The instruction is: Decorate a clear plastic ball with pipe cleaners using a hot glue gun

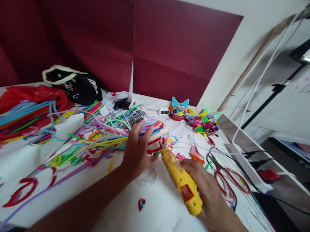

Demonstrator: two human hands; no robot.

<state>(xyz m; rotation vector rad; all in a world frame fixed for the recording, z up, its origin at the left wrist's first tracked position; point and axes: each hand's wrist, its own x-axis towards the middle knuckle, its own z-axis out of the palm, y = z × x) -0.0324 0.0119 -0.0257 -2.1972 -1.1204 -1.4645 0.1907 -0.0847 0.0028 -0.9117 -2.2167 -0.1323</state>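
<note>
My left hand (137, 149) is wrapped round the near left side of a ball (156, 131) covered in striped, many-coloured pipe cleaners. A yellow hot glue gun (179, 178) is in my right hand (205, 188), its nozzle pointing up and left at the ball's right side. Whether the tip touches the ball I cannot tell. On the white table below the ball lies a small coil of red and blue pipe cleaner (141, 204). Fingers of my right hand are partly hidden behind the glue gun.
Loose pipe cleaners (99, 137) spread over the left side, near a red plastic bag (42, 92) and a black bag (76, 86). Two finished pipe-cleaner figures (180, 110) stand at the back. Red-handled scissors (229, 180) and a white power strip (251, 169) lie to the right.
</note>
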